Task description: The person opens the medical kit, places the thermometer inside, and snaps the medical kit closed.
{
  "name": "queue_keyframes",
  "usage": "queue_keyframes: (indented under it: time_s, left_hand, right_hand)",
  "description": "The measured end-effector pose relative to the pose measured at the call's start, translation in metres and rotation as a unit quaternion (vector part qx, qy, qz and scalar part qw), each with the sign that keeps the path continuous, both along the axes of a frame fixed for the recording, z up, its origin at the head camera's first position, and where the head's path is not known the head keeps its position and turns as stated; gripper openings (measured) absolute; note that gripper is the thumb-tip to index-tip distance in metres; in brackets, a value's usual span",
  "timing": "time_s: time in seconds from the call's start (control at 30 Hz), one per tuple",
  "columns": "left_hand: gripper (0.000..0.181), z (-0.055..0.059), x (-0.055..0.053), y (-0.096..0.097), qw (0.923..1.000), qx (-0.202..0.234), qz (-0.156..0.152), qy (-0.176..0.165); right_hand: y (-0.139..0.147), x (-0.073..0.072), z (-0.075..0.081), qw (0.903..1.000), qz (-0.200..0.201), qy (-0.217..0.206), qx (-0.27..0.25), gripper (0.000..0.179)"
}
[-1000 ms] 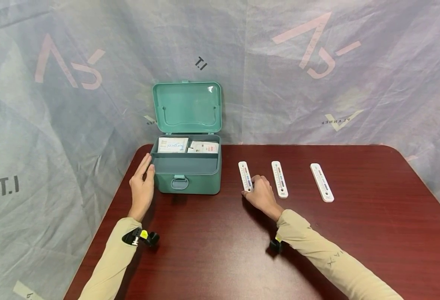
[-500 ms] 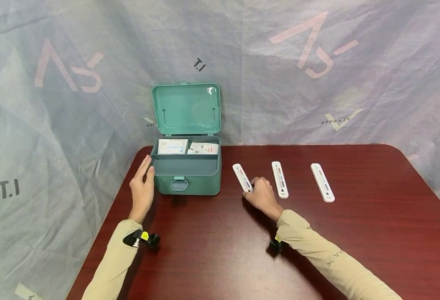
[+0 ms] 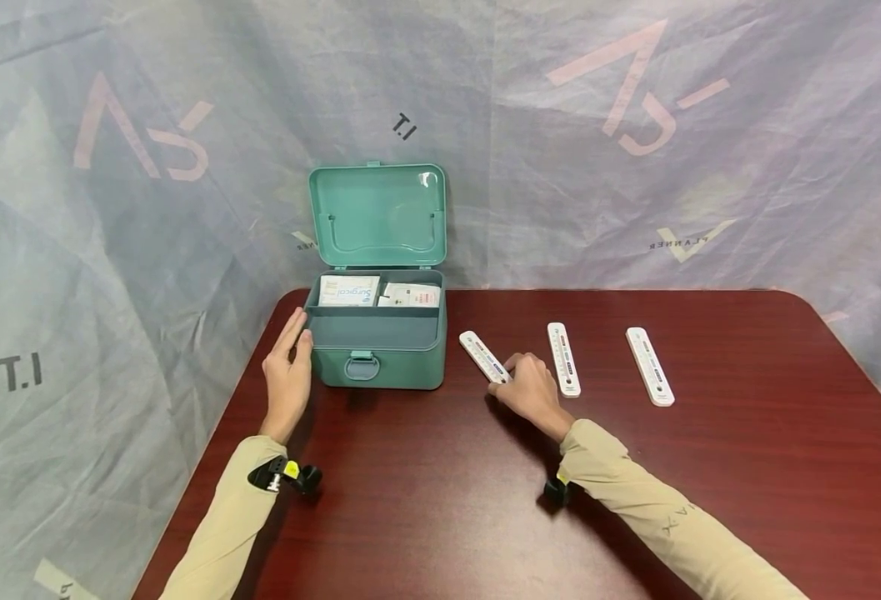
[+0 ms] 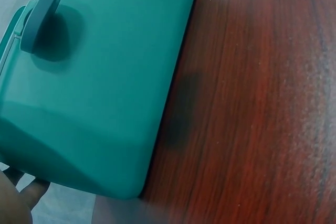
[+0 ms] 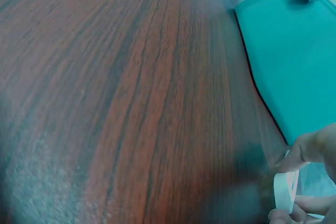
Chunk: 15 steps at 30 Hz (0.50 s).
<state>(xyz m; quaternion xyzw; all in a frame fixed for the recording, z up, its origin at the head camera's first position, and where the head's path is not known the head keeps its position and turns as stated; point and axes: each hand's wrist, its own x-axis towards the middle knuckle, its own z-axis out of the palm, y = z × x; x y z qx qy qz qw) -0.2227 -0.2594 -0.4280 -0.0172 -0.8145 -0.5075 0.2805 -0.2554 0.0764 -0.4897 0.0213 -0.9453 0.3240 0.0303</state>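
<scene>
In the head view my right hand point(image 3: 532, 390) pinches the near end of a white thermometer strip point(image 3: 483, 357), which slants with its far end toward the box. The right wrist view shows thumb and fingers on either side of the thermometer's end point(image 5: 285, 191). At the left, my left hand point(image 3: 287, 387) lies with extended fingers against the left side of a green storage box point(image 3: 380, 367). Its lid point(image 3: 377, 212) stands raised at the back. In the left wrist view only a bit of my left hand point(image 4: 16, 198) shows at the box's edge.
Two more white thermometers, a middle one point(image 3: 563, 360) and a right one point(image 3: 650, 367), lie on the dark red table point(image 3: 440, 500). The box's rear compartments hold a packet marked Surgical point(image 3: 348, 291) and another white packet point(image 3: 410, 295). A grey printed cloth point(image 3: 500, 167) hangs behind.
The held thermometer has turned, its far end swinging left toward the box while its near end stays in my right hand. My left hand has stayed at the box.
</scene>
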Motion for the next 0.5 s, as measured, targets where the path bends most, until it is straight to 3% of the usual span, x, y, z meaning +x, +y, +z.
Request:
queue_keyframes:
  time_s: [0.5]
  left_hand:
    - [0.038,-0.0001,0.0009,0.0038,0.9998,-0.002,0.016,0.013]
  right_hand:
    - [0.0078,-0.0010,0.0063,0.9991,0.021,0.011,-0.035,0.037]
